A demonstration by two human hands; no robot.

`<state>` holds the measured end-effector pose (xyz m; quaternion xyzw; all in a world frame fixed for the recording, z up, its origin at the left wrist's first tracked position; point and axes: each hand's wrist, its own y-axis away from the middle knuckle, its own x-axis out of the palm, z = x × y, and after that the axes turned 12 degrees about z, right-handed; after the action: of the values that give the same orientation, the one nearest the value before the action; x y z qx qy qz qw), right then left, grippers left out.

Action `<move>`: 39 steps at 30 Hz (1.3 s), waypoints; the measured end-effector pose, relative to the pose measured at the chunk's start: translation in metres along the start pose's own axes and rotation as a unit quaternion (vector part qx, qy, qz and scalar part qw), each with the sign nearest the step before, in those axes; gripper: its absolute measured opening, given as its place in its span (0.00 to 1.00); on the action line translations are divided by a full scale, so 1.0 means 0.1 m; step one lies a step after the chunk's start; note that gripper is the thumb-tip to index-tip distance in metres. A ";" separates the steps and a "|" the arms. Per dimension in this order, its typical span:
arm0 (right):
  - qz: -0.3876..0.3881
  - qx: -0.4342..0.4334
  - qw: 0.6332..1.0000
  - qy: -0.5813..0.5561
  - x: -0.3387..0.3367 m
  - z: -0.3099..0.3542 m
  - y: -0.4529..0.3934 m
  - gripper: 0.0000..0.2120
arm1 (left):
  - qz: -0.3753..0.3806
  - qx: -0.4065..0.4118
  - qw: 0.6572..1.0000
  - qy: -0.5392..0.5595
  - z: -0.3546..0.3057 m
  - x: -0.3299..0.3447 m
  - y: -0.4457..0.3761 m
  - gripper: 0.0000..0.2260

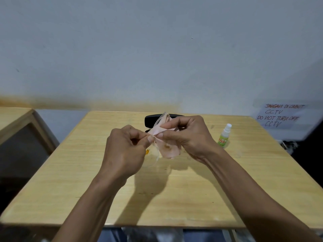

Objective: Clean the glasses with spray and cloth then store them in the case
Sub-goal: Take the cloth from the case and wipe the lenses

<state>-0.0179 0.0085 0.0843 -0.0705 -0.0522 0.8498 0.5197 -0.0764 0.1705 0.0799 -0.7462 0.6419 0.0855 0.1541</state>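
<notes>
Above the middle of the wooden table (70, 172), my left hand (125, 151) pinches the clear-framed glasses (152, 161), whose lens hangs just below my fingers. My right hand (188, 138) presses a pale pink cloth (167, 147) around the other part of the glasses, so that part is hidden. Behind my hands lies the black glasses case (150, 119), mostly covered by them. A small green spray bottle (224, 136) with a white top stands upright to the right of my right hand.
A second wooden table (15, 123) stands to the left with a gap between. A paper note about CCTV (281, 116) hangs on the wall at the right. The wall runs right behind the table's far edge.
</notes>
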 end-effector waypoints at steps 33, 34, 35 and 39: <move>-0.054 -0.067 0.995 -0.047 0.06 0.03 -0.03 0.06 | -0.081 0.020 0.988 0.131 0.00 0.11 0.06 0.06; -0.061 -0.073 0.994 -0.058 0.05 0.02 -0.03 0.06 | -0.078 0.021 0.989 0.127 0.00 0.11 0.06 0.06; -0.067 -0.076 0.992 -0.070 0.04 0.00 -0.03 0.06 | -0.074 0.021 0.989 0.122 -0.01 0.10 0.06 0.06; -0.093 -0.077 0.985 -0.122 0.02 -0.01 -0.04 0.08 | -0.058 0.022 0.994 0.086 0.00 0.09 0.06 0.06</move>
<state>-0.0151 0.0123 0.0836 -0.0013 -0.1865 0.7937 0.5790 -0.0811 0.1614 0.0763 -0.7832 0.6102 -0.0021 0.1199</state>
